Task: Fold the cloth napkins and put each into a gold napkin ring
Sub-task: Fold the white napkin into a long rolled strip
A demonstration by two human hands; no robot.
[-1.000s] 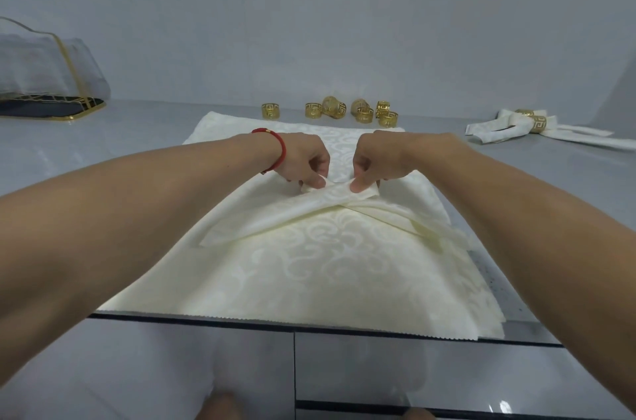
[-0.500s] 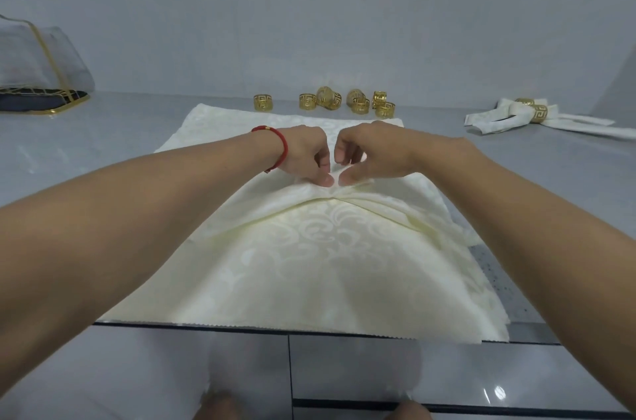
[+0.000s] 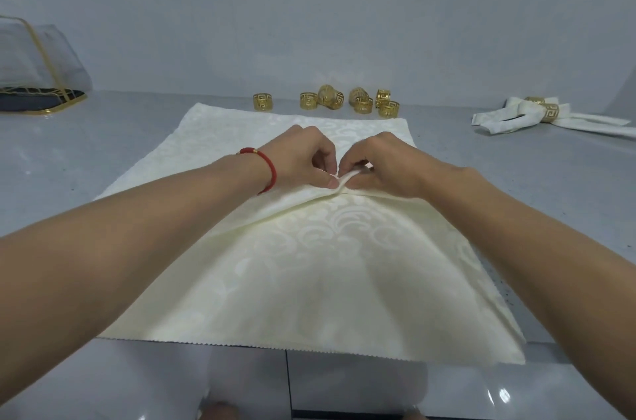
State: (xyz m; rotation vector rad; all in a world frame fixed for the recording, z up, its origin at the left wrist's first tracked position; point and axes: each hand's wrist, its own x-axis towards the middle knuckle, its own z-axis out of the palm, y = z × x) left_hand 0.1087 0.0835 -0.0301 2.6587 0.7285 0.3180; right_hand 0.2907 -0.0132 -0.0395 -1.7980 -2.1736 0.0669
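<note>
Napkin (image 3: 309,268) flat on worktop (image 3: 516,185), fold ridge running L–R; left hand (image 3: 303,161) & right hand (image 3: 385,164) both pinching ridge mid-cloth, grip tips touching; rings (image 3: 344,102) just beyond far edge, approx. equidistant.

A: Napkin (image 3: 309,275) material?
B: Cream woven cloth, faint sheen, raised scroll pattern; its edge at the table's near edge is pinked.
A: Rings (image 3: 359,102) near the far edge?
B: Polished gold metal, pierced key pattern.
A: Table (image 3: 516,185)?
B: Smooth grey surface, semi-gloss.
A: Cover (image 3: 38,68) at the far left corner?
B: Sheer grey mesh, gold trim.
</note>
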